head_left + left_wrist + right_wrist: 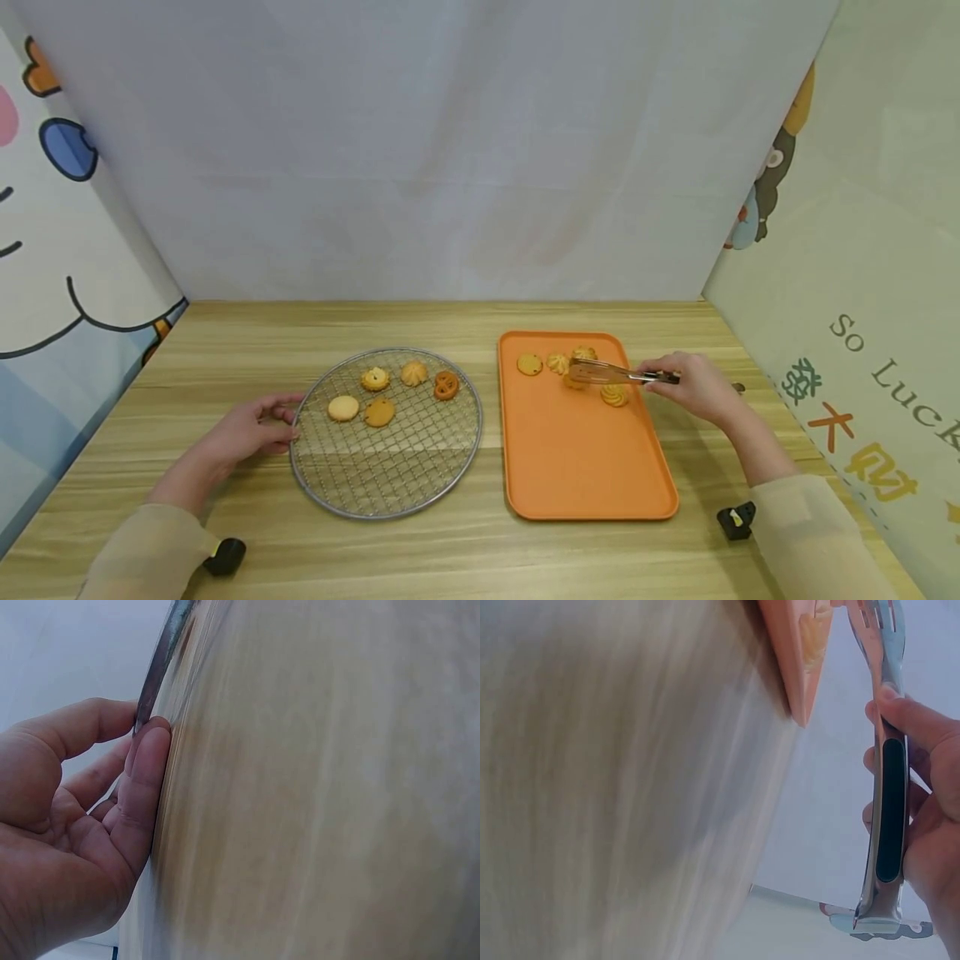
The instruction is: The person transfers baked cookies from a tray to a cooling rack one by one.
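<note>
The tongs (611, 374) are over the upper part of the orange tray (577, 458), their tips above a partly hidden cookie (574, 382); whether they pinch it, I cannot tell. The right hand (696, 387) has its grip closed round the tongs' handle, which carries a dark inlay. Other cookies lie just around the tips: one flat, the rest swirled.

Left of the tray, apart from it, is a round wire rack (386, 467) with four cookies and a pretzel (446, 384). The left hand's (247, 429) grip pinches the rack's left rim between thumb and fingers.

Tray and rack lie on the wood-grain desk (450, 558). The right wall (847, 250) reads "So Luck", cut off by the view's edge, above "發大财" in green, red and yellow.
</note>
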Tool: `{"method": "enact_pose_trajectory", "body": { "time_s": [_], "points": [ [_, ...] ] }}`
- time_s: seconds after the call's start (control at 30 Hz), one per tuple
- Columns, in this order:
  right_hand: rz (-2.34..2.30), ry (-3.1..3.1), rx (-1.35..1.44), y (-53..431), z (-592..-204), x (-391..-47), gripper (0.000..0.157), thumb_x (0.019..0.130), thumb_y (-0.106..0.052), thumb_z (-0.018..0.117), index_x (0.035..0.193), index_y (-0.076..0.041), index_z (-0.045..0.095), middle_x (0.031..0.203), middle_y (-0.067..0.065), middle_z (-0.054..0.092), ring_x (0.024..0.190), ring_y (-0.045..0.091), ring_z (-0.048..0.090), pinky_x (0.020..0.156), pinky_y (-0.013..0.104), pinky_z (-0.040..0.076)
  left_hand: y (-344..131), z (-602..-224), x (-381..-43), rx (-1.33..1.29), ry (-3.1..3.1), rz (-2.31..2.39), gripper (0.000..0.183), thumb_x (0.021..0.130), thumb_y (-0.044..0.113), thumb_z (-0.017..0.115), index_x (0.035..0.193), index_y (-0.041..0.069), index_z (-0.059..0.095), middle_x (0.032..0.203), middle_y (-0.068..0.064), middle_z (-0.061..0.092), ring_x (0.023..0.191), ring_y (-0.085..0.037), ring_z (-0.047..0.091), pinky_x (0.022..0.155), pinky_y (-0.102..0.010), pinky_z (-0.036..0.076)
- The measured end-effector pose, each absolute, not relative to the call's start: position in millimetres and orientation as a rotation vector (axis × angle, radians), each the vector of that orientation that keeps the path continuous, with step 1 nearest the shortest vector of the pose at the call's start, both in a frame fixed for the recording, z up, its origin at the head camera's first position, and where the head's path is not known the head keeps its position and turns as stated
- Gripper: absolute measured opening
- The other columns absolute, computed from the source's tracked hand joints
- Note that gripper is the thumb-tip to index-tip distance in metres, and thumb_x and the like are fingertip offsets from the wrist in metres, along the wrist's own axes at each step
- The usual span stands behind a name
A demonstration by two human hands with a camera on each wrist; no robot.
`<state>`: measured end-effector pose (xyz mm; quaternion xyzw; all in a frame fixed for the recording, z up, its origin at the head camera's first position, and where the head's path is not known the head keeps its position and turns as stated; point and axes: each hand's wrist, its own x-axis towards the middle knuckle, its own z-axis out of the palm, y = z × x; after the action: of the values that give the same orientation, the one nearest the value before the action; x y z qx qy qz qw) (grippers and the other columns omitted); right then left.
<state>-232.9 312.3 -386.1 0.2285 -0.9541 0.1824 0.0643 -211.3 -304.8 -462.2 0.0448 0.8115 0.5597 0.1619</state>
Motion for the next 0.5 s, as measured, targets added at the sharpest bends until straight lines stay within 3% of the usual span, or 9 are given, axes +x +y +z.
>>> {"method": "enact_pose_trajectory", "body": {
  "time_s": [0.5],
  "points": [
    [0.490, -2.716, 0.821, 290, -365, -228, 0.023, 0.080, -0.008, 0.074, 0.102, -0.013, 0.073, 0.094, 0.002, 0.071, 0.075, 0.013, 0.062, 0.062, 0.027, 0.052, -305, -462, -211, 0.125, 2.316, 1.599, 0.065, 0.088, 0.003, 0.062, 0.143, -0.007, 0.029, 0.111, -0.019, 0.045, 0.087, -0.011, 0.056, 0.074, -0.029, 0.055]
  ]
}}
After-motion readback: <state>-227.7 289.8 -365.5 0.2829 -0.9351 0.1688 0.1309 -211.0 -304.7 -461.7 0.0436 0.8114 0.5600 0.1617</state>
